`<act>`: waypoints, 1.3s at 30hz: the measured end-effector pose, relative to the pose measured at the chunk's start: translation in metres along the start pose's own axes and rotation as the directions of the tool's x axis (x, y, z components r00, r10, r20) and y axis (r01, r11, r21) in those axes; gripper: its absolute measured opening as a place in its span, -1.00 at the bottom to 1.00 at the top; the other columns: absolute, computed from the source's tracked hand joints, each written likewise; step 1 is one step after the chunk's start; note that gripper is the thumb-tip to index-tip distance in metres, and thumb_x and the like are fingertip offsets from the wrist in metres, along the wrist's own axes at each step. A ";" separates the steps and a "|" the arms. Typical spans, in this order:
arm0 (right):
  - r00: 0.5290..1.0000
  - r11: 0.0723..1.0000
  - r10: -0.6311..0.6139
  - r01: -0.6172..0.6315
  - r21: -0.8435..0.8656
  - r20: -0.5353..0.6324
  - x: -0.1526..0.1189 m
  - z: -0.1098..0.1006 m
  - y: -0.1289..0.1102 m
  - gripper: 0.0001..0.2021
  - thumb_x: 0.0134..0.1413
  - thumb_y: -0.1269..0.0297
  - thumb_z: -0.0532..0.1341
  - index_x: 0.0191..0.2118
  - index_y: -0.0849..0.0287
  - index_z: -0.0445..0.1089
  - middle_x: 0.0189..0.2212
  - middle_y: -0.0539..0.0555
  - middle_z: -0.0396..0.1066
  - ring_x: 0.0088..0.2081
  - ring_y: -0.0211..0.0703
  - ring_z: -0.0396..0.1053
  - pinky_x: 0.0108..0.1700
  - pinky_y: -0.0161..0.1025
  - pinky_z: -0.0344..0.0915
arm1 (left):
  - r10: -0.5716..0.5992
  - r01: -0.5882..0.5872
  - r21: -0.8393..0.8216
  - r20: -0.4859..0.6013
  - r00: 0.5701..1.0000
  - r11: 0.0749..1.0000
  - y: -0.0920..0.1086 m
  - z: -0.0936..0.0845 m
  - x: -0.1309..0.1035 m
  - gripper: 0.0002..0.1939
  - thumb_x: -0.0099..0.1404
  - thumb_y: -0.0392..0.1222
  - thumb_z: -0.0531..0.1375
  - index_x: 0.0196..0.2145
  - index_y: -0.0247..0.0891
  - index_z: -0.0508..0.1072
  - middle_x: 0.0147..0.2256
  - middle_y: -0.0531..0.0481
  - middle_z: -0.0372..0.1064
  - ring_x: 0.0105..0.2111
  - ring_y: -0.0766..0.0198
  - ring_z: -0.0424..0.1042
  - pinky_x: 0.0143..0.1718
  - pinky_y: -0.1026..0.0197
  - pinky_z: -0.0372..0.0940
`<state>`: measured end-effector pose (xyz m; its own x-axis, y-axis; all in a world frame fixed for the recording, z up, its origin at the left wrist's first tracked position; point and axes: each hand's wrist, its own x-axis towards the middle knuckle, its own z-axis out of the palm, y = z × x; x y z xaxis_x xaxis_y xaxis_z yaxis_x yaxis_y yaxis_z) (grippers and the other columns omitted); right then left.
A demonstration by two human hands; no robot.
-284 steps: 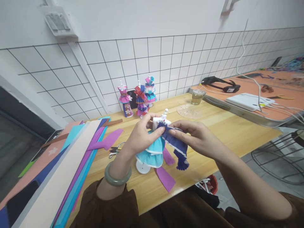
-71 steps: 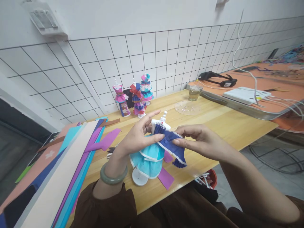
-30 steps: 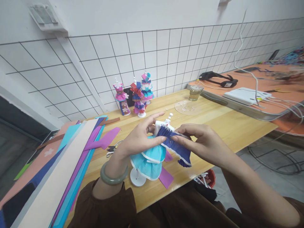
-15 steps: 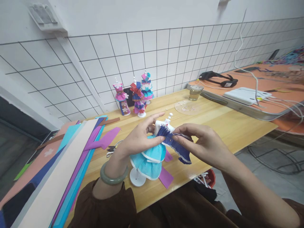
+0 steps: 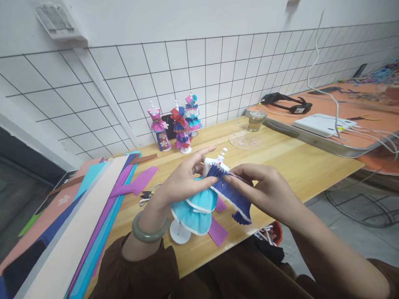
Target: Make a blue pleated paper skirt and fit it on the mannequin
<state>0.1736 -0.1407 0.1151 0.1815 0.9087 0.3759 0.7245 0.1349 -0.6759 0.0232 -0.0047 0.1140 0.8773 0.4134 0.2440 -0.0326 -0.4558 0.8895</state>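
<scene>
Your left hand (image 5: 190,178) grips the white miniature mannequin (image 5: 212,165); your right hand (image 5: 258,182) pinches the pleated dark-blue, white-edged strip (image 5: 232,193) against its chest.

A craft workshop, it seems: coloured paper strips (image 5: 89,199) are covering one side of the wooden surface (image 5: 296,166), and small dressed mannequins (image 5: 181,128) are standing behind.

No readable text in view
The small white label (image 5: 298,111) on the black strapped device (image 5: 277,99) and the pale marks on the black item (image 5: 67,177) under the coloured sheets (image 5: 90,199) are too small to read.
</scene>
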 end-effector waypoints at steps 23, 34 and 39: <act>1.000 0.997 -0.004 0.003 0.078 0.012 0.000 0.000 0.007 -0.82 0.10 0.20 0.16 -0.35 0.16 0.45 -0.51 0.00 0.41 -0.51 -0.30 0.28 -0.47 -0.33 0.20 | 0.021 -0.022 0.041 0.016 1.000 0.999 -0.001 -0.002 0.001 -0.33 0.14 -0.24 0.22 0.18 -0.14 0.09 0.04 -0.13 0.23 -0.17 0.25 0.32 -0.13 0.14 0.29; 0.998 0.997 -0.069 0.069 0.029 -0.002 0.000 0.004 0.006 -0.84 0.11 0.24 0.16 -0.42 0.17 0.39 -0.56 -0.02 0.33 -0.52 -0.31 0.23 -0.48 -0.34 0.16 | 0.033 -0.033 0.031 0.012 0.999 0.999 -0.004 -0.001 0.002 -0.38 0.16 -0.22 0.20 0.16 -0.12 0.12 -0.06 -0.10 0.28 -0.14 0.20 0.32 -0.15 0.13 0.30; 0.997 0.999 -0.031 0.030 -0.013 -0.066 0.002 0.008 0.007 -0.85 0.09 0.23 0.17 -0.40 0.18 0.37 -0.56 -0.02 0.35 -0.53 -0.30 0.24 -0.50 -0.34 0.16 | 0.027 -0.027 0.004 0.009 1.000 1.000 -0.004 0.000 0.002 -0.37 0.16 -0.25 0.20 0.17 -0.14 0.11 -0.13 -0.08 0.30 -0.20 0.25 0.33 -0.16 0.15 0.30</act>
<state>0.1743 -0.1348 0.1060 0.2024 0.8761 0.4375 0.7384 0.1569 -0.6558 0.0248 -0.0018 0.1108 0.8803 0.3940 0.2644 -0.0543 -0.4699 0.8810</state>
